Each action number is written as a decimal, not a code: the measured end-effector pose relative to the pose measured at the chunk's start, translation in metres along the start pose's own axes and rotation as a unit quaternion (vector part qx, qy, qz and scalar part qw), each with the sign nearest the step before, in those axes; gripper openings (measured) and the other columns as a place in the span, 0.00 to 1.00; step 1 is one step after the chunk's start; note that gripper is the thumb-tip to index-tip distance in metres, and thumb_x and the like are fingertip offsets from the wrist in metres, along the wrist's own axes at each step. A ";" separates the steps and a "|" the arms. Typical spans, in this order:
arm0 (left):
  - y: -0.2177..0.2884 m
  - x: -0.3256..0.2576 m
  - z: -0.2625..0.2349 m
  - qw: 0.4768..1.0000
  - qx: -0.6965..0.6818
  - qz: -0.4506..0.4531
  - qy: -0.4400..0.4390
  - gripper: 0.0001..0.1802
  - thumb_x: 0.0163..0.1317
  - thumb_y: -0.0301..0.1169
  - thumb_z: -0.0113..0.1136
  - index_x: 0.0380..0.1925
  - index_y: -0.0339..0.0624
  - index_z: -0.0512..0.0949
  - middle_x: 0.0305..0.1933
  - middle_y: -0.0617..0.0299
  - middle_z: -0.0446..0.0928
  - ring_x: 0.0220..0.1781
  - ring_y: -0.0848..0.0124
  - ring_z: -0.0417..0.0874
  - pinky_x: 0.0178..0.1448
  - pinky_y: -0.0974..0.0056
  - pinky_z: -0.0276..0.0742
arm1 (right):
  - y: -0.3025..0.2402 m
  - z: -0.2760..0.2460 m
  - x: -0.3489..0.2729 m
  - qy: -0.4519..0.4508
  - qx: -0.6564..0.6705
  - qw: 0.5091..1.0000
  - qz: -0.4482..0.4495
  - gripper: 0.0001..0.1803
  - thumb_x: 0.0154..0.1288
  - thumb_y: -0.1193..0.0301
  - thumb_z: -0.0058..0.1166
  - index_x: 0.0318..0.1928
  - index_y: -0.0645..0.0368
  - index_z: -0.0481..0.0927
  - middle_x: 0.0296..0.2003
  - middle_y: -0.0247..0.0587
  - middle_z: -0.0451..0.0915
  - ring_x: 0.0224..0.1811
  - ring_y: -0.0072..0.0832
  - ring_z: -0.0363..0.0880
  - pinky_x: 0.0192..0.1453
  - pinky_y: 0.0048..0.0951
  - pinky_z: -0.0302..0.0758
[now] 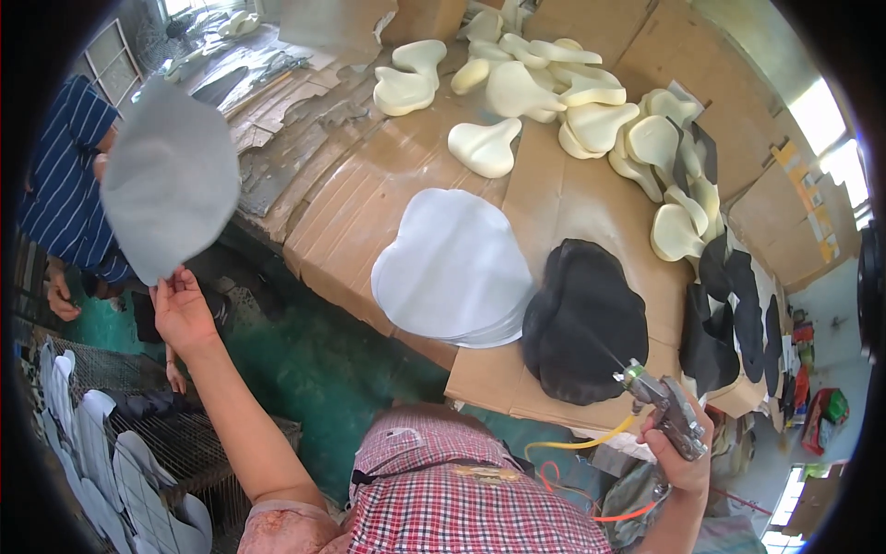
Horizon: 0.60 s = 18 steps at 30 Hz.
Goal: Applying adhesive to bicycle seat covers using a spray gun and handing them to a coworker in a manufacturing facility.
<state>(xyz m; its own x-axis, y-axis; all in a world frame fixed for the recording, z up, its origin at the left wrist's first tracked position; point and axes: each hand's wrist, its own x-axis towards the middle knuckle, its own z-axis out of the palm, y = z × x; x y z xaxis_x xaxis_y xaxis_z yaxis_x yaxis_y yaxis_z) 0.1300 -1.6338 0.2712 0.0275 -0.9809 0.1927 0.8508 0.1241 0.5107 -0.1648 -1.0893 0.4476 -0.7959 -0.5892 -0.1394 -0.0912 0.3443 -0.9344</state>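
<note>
My left hand [184,312] is stretched out to the left, fingertips pinched on the lower tip of a grey cover sheet [171,185] that stands up with rounded edges. In my right hand [680,450] is a metal spray gun [666,412], its nozzle pointing up and left over the black sheets. A yellow hose [581,439] runs beside it. A stack of white cut sheets [452,263] lies on the cardboard-covered table [355,217]. Right of it, close to the gun, sits a pile of black cut sheets [585,319].
Cream foam saddle pads [517,92] are heaped at the table's back and right. More black pieces [715,323] lie by the right edge. A person in a striped shirt [69,185] stands behind the grey sheet. A wire rack [203,443] holds grey-white pieces at lower left.
</note>
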 end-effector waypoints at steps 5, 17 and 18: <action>-0.046 -0.043 0.003 0.991 0.075 -0.092 0.062 0.16 0.64 0.29 0.53 0.52 0.39 0.71 0.34 0.59 0.78 0.36 0.65 0.80 0.43 0.64 0.79 | 0.002 -0.030 -0.014 -0.039 -0.111 0.993 0.029 0.30 0.47 0.75 0.63 0.54 0.67 0.73 0.31 0.36 0.78 0.30 0.18 0.74 0.35 0.20 0.71; -0.242 -0.211 -0.032 0.588 0.767 -0.166 -0.197 0.21 0.49 0.32 0.64 0.45 0.41 0.77 0.37 0.54 0.77 0.44 0.58 0.79 0.50 0.56 0.74 | -0.009 -0.028 0.032 -0.156 -0.166 0.972 -0.063 0.30 0.48 0.79 0.61 0.56 0.63 0.73 0.28 0.36 0.78 0.29 0.19 0.76 0.34 0.21 0.72; -0.247 -0.215 -0.030 0.562 0.785 -0.157 -0.210 0.21 0.49 0.33 0.65 0.45 0.41 0.77 0.38 0.55 0.77 0.45 0.59 0.78 0.51 0.57 0.74 | -0.009 -0.031 0.031 -0.157 -0.167 0.971 -0.064 0.30 0.48 0.79 0.61 0.56 0.63 0.73 0.28 0.36 0.78 0.29 0.19 0.76 0.34 0.21 0.72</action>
<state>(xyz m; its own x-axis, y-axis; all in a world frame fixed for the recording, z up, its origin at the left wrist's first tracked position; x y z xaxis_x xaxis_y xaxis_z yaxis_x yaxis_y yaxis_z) -0.0701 -1.4575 0.0789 -0.4015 -0.9102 -0.1016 -0.7404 0.2573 0.6210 -0.2074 -1.0882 0.4617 -0.5491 -0.8180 -0.1713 -0.4083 0.4415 -0.7990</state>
